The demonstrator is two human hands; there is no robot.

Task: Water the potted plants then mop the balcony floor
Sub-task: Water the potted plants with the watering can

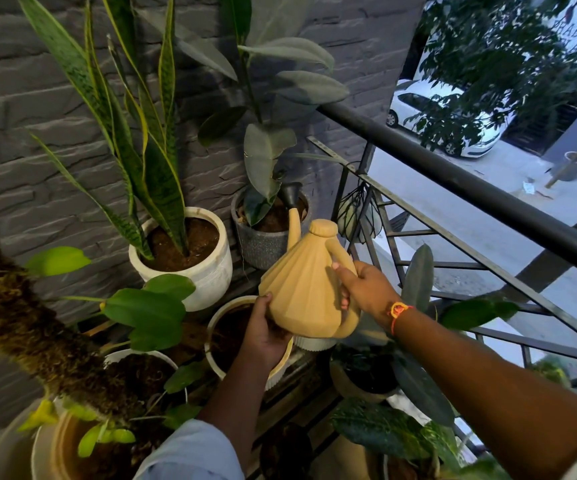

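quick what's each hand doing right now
Left hand: cupped under the base of the ribbed yellow plastic watering can, supporting it.
Right hand: closed on the can's handle.

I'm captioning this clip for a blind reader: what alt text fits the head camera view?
A person tilts a tan watering can with both hands, right hand on its handle and left hand under its base, its black rose over a grey speckled pot. A snake plant in a white pot stands beside it, by a black railing.
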